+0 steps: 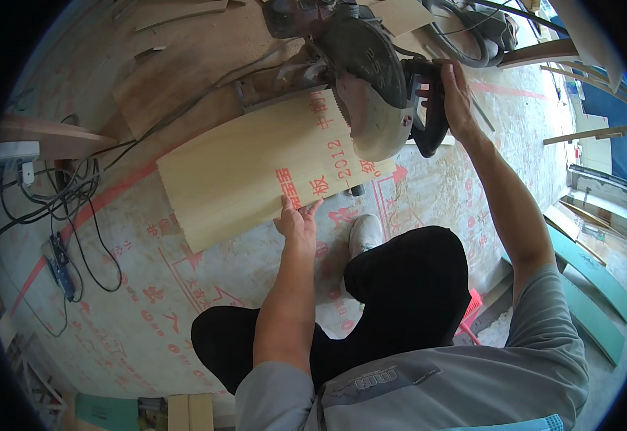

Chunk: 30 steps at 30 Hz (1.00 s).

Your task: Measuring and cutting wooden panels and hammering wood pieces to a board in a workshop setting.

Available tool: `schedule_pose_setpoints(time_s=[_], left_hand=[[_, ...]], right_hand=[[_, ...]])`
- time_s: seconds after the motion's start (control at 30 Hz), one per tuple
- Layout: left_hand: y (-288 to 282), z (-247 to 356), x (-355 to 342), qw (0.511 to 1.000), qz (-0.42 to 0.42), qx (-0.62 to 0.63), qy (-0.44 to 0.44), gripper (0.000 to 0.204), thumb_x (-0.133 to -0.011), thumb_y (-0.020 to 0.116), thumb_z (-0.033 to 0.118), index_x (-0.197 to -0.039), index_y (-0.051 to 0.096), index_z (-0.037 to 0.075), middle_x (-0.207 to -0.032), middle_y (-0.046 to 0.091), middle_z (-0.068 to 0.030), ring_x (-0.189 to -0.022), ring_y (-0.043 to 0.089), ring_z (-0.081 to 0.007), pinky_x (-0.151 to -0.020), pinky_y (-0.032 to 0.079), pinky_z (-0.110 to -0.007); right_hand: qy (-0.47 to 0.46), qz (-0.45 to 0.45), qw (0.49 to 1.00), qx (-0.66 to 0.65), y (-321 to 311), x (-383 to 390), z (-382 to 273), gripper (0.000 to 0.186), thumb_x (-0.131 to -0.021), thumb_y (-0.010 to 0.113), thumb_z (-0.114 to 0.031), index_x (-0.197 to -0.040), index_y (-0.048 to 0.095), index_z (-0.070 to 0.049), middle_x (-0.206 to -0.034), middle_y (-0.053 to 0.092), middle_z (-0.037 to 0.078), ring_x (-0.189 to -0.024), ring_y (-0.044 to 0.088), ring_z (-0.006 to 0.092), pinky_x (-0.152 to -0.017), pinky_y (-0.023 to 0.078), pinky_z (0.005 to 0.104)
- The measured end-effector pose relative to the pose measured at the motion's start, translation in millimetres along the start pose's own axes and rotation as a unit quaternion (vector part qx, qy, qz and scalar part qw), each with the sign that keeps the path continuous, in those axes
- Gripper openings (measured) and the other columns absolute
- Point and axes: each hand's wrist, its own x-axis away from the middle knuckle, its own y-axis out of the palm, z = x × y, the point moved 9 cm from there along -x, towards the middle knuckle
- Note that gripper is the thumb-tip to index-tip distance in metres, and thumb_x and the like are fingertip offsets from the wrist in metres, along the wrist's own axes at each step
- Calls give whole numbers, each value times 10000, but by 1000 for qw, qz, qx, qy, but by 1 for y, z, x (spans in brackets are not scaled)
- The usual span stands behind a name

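A pale plywood board with red printing lies on the base of a miter saw. The board's right end is beneath the saw's light-coloured blade guard. My left hand grips the board's near edge, with the thumb and a finger on its top face and the other fingers partly hidden. My right hand is closed around the black handle at the saw's right side, its fingers passing through the loop. Part of the toothed blade shows beside the guard.
Black cables and a power strip lie at the left, below a white socket box. A ribbed hose curls at the far right. Green boards lean at the right. My shoe stands near the board.
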Motion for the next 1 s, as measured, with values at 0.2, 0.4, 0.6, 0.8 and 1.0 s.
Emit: schedule_pose_setpoints(time_s=[0.2, 0.4, 0.6, 0.8, 1.0], left_hand=[[1, 2, 5, 1000, 11, -25, 10, 381, -1055, 396, 312, -1322, 455, 48, -1267, 572, -147, -1073, 621, -383, -832, 557, -661], [5, 3, 7, 1000, 3, -11, -5, 367, -1039, 452, 236, -1349, 388, 52, -1249, 575, -161, -1026, 644, -350, -765, 598, -609], [3, 3, 6, 1000, 16, -14, -5, 367, -1038, 455, 242, -1358, 381, 78, -1271, 564, -158, -1041, 638, -366, -767, 592, -623], [-3, 0, 2, 999, 48, -15, 2, 367, -1048, 418, 318, -1302, 482, 60, -1245, 593, -145, -1060, 630, -394, -818, 556, -667], [-3, -1, 1, 998, 50, -23, 0, 385, -1045, 421, 336, -1310, 471, 61, -1229, 602, -148, -1027, 644, -392, -791, 574, -648]], right_hand=[[85, -44, 980, -175, 7, 6, 16, 602, -1021, 299, -578, -1330, 467, -89, -951, 678, 125, -734, 663, 201, -647, 537, 308], [17, -1, 996, -88, 0, 1, 17, 541, -1044, 286, -509, -1279, 513, -78, -711, 584, 67, -542, 564, 145, -504, 493, 282], [-2, 14, 996, -92, 2, 4, 18, 512, -1048, 286, -482, -1221, 531, -67, -674, 554, 63, -507, 536, 135, -470, 474, 284], [-13, 15, 996, -92, 5, 13, 25, 499, -1051, 280, -456, -1222, 518, -53, -652, 547, 64, -480, 527, 136, -463, 472, 281], [-34, 16, 993, -109, 8, 18, 36, 496, -1050, 285, -465, -1227, 505, -57, -650, 550, 66, -479, 518, 136, -468, 455, 275]])
